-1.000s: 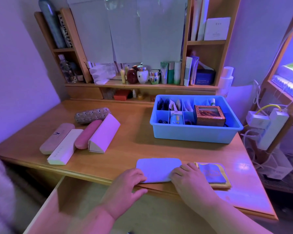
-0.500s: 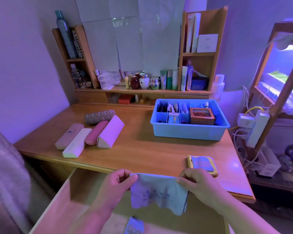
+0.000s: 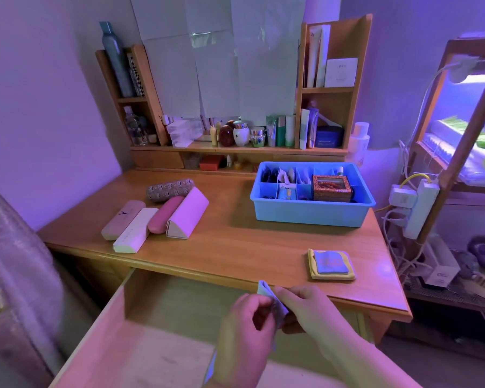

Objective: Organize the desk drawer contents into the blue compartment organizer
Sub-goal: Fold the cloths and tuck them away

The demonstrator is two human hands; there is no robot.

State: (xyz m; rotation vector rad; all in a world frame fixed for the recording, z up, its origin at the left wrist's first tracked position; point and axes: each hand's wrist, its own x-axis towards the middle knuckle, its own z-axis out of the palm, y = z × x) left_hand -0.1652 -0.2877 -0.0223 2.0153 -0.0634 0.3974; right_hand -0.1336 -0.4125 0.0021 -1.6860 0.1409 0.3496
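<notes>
A small pale blue cloth (image 3: 272, 301) is bunched between both hands above the open drawer (image 3: 163, 317), just in front of the bench (image 3: 235, 239) edge. The left hand (image 3: 248, 326) has its grip closed on the cloth, fingers curled and thumb pinching the fabric from the near side. The right hand (image 3: 311, 312) meets it from the other side, its grip also closed, thumb and forefinger pinching the folded top corner that sticks up between the two hands. A strip of the same cloth hangs down below the left wrist.

Just beyond the right grip, on the bench near its front edge, lies a folded blue cloth (image 3: 330, 263) stacked on a yellow cloth (image 3: 314, 268). Farther away from the grips, toward the back of the bench, stands the blue compartment organizer (image 3: 308, 217); its dividers hold small items, and a brown patterned box (image 3: 332, 189) with a window lid sits in its right part.

Well off to the left of the left grip, five cases lie together on the bench: a pale pink case (image 3: 122, 219), a white case (image 3: 136, 231), a rose case (image 3: 165, 211), a triangular white case (image 3: 188, 212) and, behind them, a patterned case (image 3: 170, 190).

Behind everything a wooden shelf unit (image 3: 331, 107) carries bottles, tubes and jars. To the right of the right grip, past the bench edge, a white power strip (image 3: 420, 208) hangs on a lit rack
</notes>
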